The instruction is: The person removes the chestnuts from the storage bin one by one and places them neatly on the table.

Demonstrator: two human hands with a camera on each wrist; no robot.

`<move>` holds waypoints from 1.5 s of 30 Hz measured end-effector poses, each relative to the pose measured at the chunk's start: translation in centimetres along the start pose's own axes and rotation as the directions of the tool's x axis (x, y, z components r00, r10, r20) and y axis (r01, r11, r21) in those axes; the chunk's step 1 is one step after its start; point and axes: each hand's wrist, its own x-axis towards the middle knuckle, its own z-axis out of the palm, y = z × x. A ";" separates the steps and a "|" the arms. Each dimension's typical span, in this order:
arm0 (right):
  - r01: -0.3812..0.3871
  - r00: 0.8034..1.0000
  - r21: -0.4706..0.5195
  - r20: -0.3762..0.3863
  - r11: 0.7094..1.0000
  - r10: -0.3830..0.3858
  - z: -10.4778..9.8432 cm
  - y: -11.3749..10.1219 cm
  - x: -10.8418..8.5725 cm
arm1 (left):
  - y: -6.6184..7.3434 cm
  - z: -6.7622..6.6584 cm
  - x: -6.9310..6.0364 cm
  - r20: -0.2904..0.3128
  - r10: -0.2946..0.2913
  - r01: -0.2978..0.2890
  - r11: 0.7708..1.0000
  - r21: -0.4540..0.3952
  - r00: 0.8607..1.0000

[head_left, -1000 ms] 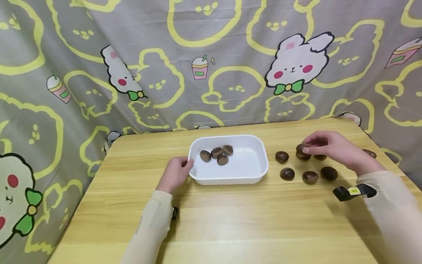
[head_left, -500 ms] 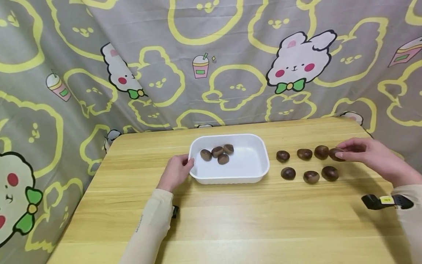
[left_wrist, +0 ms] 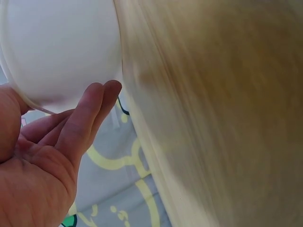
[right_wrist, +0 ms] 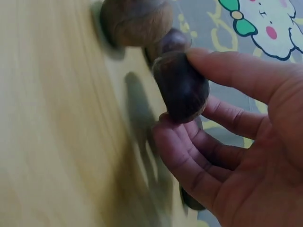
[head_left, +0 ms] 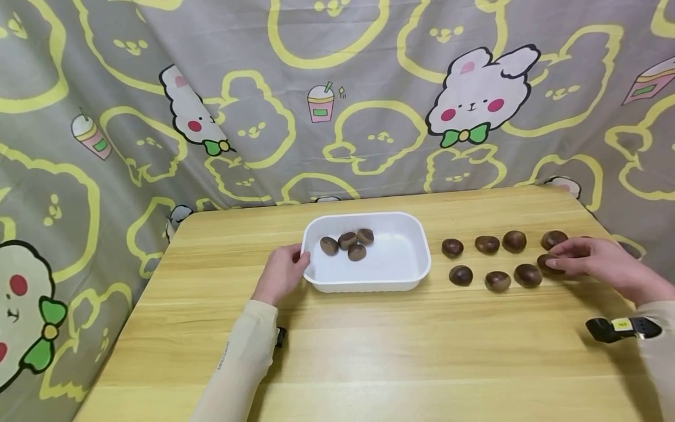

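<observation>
My left hand (head_left: 282, 272) grips the left end of a white plastic tray (head_left: 369, 287), its thumb over the rim and its fingers against the outer wall. Several brown chestnuts (head_left: 357, 252) lie in the tray's left half. At the right, my right hand (head_left: 601, 264) pinches a dark chestnut (right_wrist: 181, 87) between thumb and fingers, at the right end of the nearer row. In the right wrist view its shadow falls on the wood, so the chestnut looks slightly raised. Another chestnut (head_left: 554, 239) sits just behind it. A dark bit past the hand is mostly hidden.
Two loose rows of chestnuts, one far (head_left: 487, 245) and one near (head_left: 498, 282), stand right of the tray on the wooden table (head_left: 369, 351). A patterned grey curtain (head_left: 379, 76) hangs behind the table's far edge.
My right hand has moved right along the far row with a chestnut, then toward the near row. A far-row chestnut behind it has come into sight. My left hand and tray have stayed put.
</observation>
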 end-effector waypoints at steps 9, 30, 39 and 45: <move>0.052 0.998 -0.037 -0.045 0.998 -0.054 -0.1 1.7 -0.4 | 0.2 0.0 0.1 -0.007 -0.009 0.009 1.000 -0.006 1.000; 0.010 1.000 -0.126 0.023 0.992 -0.007 -0.7 1.5 -0.8 | 0.0 0.1 0.0 -0.011 0.005 -0.005 1.000 -0.025 1.000; 0.022 0.996 -0.102 -0.085 0.995 -0.031 -2.2 -2.7 -1.6 | 0.0 0.3 0.3 -0.002 -0.006 0.006 1.000 -0.023 1.000; 0.177 0.970 0.073 -0.180 0.981 -0.162 -0.4 -9.5 0.6 | -0.1 0.1 0.2 0.004 -0.031 0.032 0.999 -0.033 0.999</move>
